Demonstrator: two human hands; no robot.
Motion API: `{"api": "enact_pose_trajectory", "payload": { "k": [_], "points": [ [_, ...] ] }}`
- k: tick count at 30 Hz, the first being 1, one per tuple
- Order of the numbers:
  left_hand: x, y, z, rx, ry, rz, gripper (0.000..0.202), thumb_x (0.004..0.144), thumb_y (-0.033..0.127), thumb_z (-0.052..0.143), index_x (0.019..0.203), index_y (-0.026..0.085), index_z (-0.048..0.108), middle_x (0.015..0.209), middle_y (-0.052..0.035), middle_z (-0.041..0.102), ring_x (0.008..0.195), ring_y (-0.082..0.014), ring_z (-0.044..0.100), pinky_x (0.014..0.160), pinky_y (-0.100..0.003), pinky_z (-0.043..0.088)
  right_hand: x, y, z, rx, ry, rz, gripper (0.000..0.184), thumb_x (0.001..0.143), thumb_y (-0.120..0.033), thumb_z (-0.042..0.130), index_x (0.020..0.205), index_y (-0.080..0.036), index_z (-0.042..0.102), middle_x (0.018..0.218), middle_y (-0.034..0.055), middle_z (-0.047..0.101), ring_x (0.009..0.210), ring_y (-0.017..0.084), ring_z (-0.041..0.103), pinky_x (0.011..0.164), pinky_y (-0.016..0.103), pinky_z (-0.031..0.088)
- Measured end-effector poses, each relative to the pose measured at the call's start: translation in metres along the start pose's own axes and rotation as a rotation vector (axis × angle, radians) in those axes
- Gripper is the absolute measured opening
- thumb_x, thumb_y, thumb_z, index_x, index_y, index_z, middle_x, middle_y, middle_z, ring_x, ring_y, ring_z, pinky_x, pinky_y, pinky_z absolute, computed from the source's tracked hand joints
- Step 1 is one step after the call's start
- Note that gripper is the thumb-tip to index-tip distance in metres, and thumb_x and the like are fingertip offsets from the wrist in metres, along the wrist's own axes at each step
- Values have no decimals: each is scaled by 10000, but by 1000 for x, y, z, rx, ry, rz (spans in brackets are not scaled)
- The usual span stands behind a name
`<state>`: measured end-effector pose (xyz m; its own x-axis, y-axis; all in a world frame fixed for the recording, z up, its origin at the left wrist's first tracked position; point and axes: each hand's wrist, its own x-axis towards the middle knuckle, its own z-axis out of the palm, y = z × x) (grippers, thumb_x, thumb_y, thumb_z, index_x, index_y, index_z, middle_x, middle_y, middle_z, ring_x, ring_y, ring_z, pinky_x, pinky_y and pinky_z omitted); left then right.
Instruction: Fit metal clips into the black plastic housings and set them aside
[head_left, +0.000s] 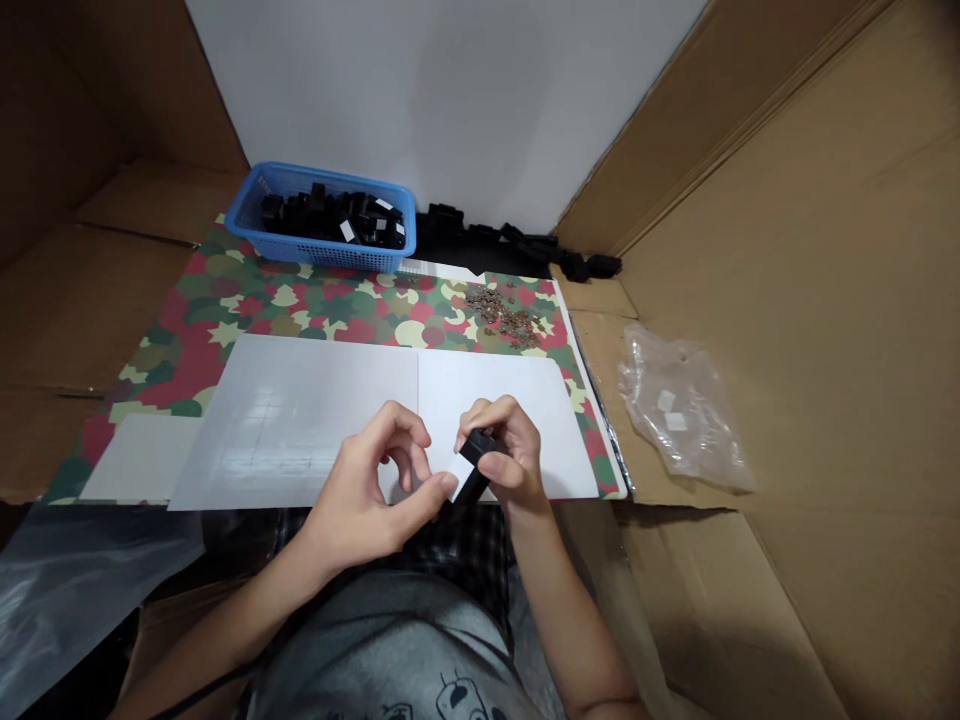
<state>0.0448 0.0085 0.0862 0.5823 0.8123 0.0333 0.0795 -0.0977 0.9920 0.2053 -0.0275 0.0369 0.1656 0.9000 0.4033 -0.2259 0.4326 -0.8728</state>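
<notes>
My right hand (514,445) is closed around a small black plastic block (482,447), its thumb across the near side. A white label (460,480) sits on the block's left face. Beside it, my left hand (382,485) has its fingers curved and apart, with nothing between them. The tip of the left thumb meets the label's edge. Both hands are above the front of a white sheet (510,400). Part of the block is hidden by the right hand's fingers.
A blue basket (322,250) of black parts, some with white labels, stands at the back left. Small metal pieces (506,318) lie scattered on the camouflage-patterned mat (352,310). More black parts (540,245) line the back wall. A clear plastic bag (682,405) lies right, against cardboard.
</notes>
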Motion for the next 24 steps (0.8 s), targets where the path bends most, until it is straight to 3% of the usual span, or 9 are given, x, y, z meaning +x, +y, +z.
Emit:
{"api": "enact_pose_trajectory", "payload": {
  "k": [3,6,9,13,20,24],
  "points": [
    [7,-5,0,-45,-102,-11,211,761,363,621,811,170,552,631,25,547,593,-115,476,585,-244,375,-1,1,2,-20,10,-4,217,742,-395,699,852,-240,593,709,-13,577,621,143,531,553,270,417],
    [12,-6,4,-146,-239,-95,380,822,486,497,616,167,514,550,39,424,540,-103,378,535,-241,318,-1,0,5,-34,27,-27,200,741,-379,700,852,-243,602,713,-15,569,620,136,517,554,262,407],
    [14,-5,7,-142,-249,-129,455,797,540,525,537,172,461,506,49,358,510,-92,313,502,-230,280,0,-1,6,-38,35,-27,185,744,-369,690,862,-250,610,715,-18,568,605,131,504,547,257,397],
    [10,-9,2,-199,-241,-169,428,744,550,611,575,166,523,517,38,407,505,-93,338,488,-221,276,4,1,8,-18,-1,31,190,714,-362,703,841,-245,624,688,-15,559,601,137,496,551,261,387],
    [-8,-29,-26,-204,-187,-93,362,792,516,591,754,157,594,695,-9,499,687,-150,454,650,-256,373,22,21,26,-37,-110,194,330,608,-498,706,721,-214,581,612,-16,508,537,136,431,500,259,348],
    [-20,-45,-49,-118,-79,-64,444,733,449,693,1100,218,599,908,-43,564,866,-202,508,823,-302,397,83,36,28,-157,-67,215,319,674,-514,606,718,-214,507,632,-30,471,538,128,437,496,248,366]
  ]
}}
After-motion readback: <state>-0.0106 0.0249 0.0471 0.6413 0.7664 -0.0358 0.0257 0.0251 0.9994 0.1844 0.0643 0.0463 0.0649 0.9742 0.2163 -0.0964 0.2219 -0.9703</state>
